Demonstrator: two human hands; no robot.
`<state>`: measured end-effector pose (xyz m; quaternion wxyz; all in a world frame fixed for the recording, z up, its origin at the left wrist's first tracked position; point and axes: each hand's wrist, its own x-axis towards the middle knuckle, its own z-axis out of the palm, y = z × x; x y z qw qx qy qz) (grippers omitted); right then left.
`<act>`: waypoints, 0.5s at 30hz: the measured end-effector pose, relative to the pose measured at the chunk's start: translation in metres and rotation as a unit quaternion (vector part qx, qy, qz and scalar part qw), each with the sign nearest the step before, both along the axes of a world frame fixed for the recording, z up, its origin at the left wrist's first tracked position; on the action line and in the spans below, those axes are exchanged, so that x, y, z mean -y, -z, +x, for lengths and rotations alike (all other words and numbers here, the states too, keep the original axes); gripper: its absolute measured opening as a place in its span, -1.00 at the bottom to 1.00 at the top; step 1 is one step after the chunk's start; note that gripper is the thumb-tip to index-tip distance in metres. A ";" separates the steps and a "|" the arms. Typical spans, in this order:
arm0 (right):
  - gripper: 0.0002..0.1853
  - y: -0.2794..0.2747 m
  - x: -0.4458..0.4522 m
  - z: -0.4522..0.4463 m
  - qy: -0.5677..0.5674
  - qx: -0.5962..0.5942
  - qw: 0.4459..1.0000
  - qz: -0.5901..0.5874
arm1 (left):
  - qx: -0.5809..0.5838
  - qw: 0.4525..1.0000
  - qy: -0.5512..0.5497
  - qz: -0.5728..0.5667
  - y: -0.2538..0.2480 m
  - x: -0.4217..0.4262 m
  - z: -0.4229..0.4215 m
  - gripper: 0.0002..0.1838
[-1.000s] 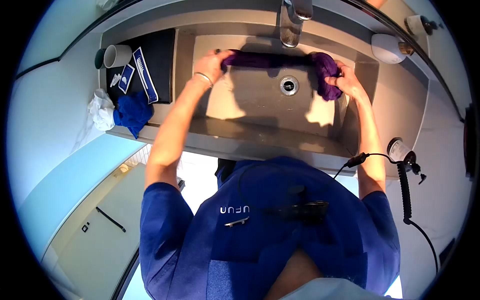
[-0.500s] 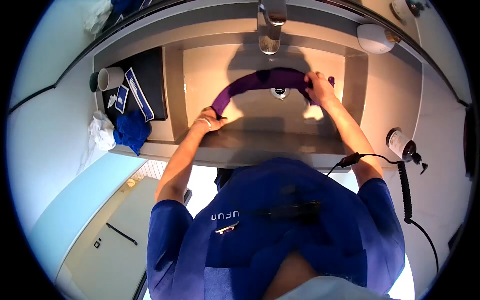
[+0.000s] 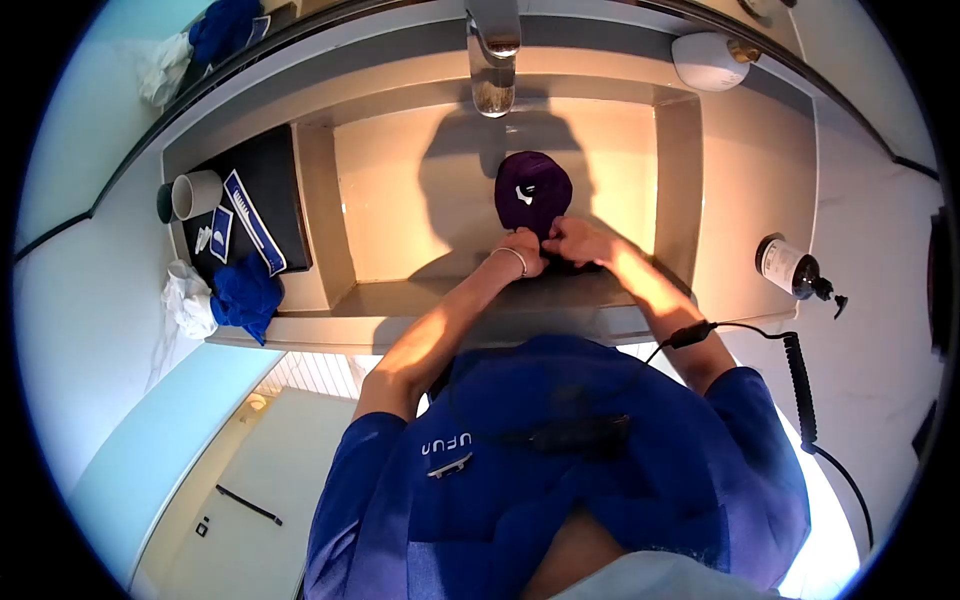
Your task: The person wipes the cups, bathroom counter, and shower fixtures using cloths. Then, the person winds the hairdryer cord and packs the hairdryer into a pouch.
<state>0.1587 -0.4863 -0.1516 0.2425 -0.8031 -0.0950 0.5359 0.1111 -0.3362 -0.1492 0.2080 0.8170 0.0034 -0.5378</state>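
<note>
Near the front of the sink (image 3: 380, 200), the purple cloth (image 3: 546, 208) was grasped by the left hand (image 3: 521, 248) and right hand (image 3: 582, 243), close together. Its rounded part was held toward the sink's middle. A faucet (image 3: 493, 75) was mounted behind.

The cloth (image 3: 553, 190) is dark purple, the basin (image 3: 385, 200) greyish beige. The tray (image 3: 279, 165) is black, the packet (image 3: 255, 222) blue and white, the rag (image 3: 246, 298) blue. The bottle (image 3: 804, 276) is dark with a white label (image 3: 780, 261), the cord (image 3: 798, 390) black, the shirt (image 3: 570, 470) blue with white letters (image 3: 446, 444).
</note>
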 end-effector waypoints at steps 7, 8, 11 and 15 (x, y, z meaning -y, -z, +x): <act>-0.41 -0.001 -0.023 0.074 0.053 0.387 0.920 0.001 | 0.032 0.997 0.001 0.075 -0.012 0.028 0.020 -0.53; -0.42 -0.007 -0.035 0.070 0.005 0.379 0.925 -0.021 | 0.072 0.996 0.008 0.054 -0.004 0.030 0.021 -0.53; -0.54 -0.003 -0.043 0.064 -0.051 0.380 0.923 -0.034 | 0.122 0.992 0.015 0.035 0.002 0.031 0.022 -0.49; -0.70 -0.025 -0.008 0.067 0.012 0.400 0.915 -0.052 | 0.103 0.993 -0.027 -0.053 0.003 -0.001 0.001 -0.15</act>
